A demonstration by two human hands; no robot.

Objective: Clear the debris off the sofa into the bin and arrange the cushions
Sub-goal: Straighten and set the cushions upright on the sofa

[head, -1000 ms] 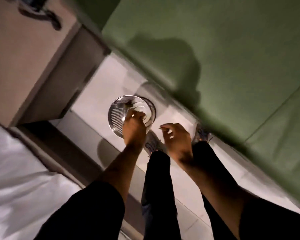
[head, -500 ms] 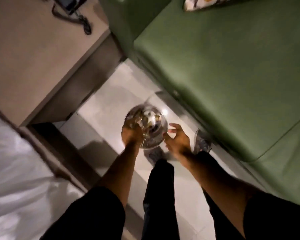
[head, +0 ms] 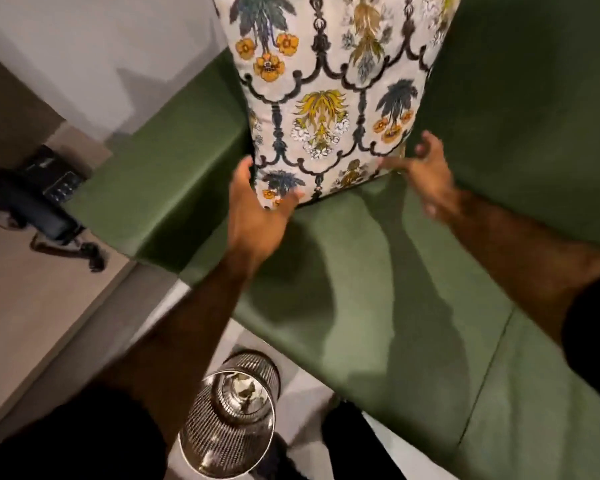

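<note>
A floral patterned cushion (head: 329, 98) stands upright on the green sofa (head: 378, 271), against the backrest in the left corner. My left hand (head: 257, 202) grips its lower left corner, thumb in front and fingers round the side. My right hand (head: 426, 171) is at the cushion's lower right corner with its fingers spread, the thumb at the bottom edge; it is blurred. The metal mesh bin (head: 232, 420) stands on the floor below my left arm, with crumpled debris inside. The sofa seat shows only the shadows of my arms.
A black telephone (head: 32, 195) with a coiled cord sits on a beige side table (head: 32, 306) left of the sofa arm. A white wall rises behind. My dark trouser legs and pale floor tiles fill the bottom of the view.
Both hands have left the bin on the floor and risen to the sofa. The view has tilted up, and my hands are now at the cushion's lower corners.
</note>
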